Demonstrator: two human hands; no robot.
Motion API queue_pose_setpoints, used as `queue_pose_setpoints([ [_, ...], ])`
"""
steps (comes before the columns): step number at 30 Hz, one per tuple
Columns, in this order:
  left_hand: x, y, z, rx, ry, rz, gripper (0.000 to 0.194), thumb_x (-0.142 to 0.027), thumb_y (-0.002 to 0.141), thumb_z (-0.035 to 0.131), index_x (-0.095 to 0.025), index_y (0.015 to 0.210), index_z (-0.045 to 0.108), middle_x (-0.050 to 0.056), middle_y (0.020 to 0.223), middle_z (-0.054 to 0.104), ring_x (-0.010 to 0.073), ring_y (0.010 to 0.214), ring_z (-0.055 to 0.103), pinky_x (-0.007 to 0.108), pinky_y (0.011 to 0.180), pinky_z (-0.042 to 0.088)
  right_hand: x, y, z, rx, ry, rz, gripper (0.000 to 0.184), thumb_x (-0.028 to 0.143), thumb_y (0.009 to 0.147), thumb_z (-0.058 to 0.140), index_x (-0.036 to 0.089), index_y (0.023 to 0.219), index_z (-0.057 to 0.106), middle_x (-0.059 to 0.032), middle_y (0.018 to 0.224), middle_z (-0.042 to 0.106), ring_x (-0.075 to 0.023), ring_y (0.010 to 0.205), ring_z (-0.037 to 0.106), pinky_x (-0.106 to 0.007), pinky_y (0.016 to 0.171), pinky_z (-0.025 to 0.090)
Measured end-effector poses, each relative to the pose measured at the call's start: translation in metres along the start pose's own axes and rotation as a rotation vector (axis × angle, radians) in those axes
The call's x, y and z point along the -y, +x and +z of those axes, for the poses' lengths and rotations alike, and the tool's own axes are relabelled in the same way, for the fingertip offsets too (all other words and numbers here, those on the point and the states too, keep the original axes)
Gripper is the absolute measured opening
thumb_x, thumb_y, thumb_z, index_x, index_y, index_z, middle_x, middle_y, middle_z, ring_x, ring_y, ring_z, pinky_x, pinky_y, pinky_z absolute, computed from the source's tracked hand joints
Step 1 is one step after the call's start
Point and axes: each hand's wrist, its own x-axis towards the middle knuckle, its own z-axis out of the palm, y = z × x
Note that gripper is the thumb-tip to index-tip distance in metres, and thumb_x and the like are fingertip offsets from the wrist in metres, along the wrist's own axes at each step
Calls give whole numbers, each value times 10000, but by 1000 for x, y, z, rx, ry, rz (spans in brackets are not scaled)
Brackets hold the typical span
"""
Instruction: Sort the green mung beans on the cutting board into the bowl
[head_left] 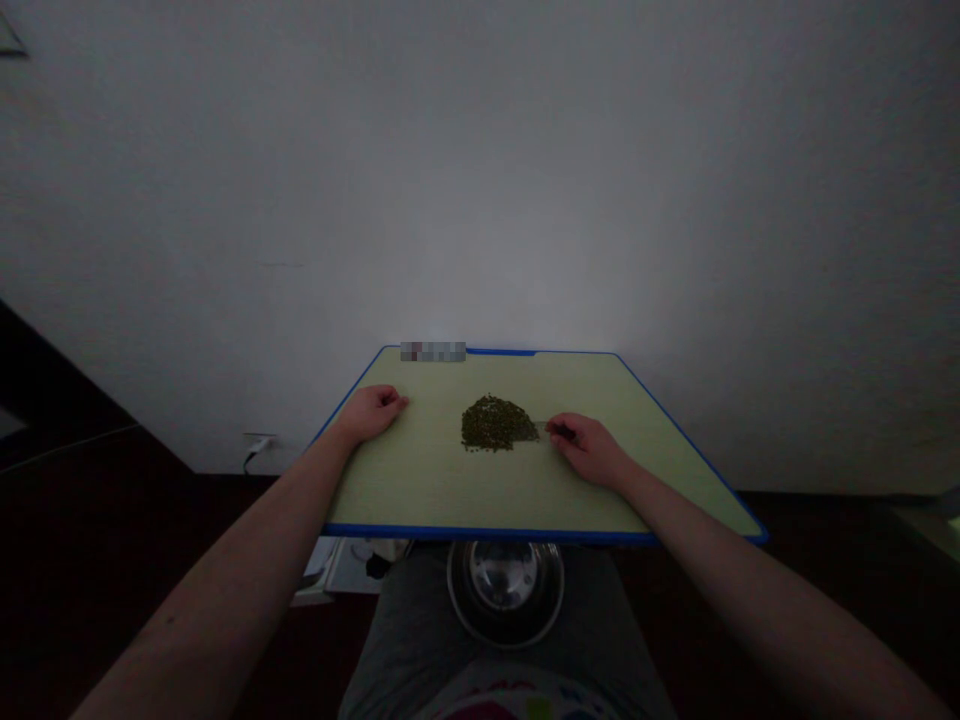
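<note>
1. Dark-green grains (499, 424) lie in a small heap near the middle of a pale green cutting board (420, 490) with a blue edge.
2. Right hand (589, 450) is closed, pinching a dark-handled flat scraper (561, 431), whose thin pale blade touches the heap's right side.
3. Left hand (373, 413) rests on the board's left side, fingers loosely curled, gripping nothing.
4. Steel bowl (506, 590) sits just below the board's near edge, on grey trousers (416, 620).

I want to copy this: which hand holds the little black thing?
The right hand pinches the little black thing beside the pile of green seeds; the left hand rests empty on the cutting board.
</note>
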Motion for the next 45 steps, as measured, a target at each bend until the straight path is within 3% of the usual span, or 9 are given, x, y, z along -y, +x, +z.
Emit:
queue_pose_setpoints([
  [45,1,1,0,-12,13,32,371,-499,732,413,-173,591,522,-13,515,472,117,511,423,243,498,291,8,-5,0,77,-36,17,123,148,740,488,173,838,557,-17,731,584,-129,645,509,-237,602,380],
])
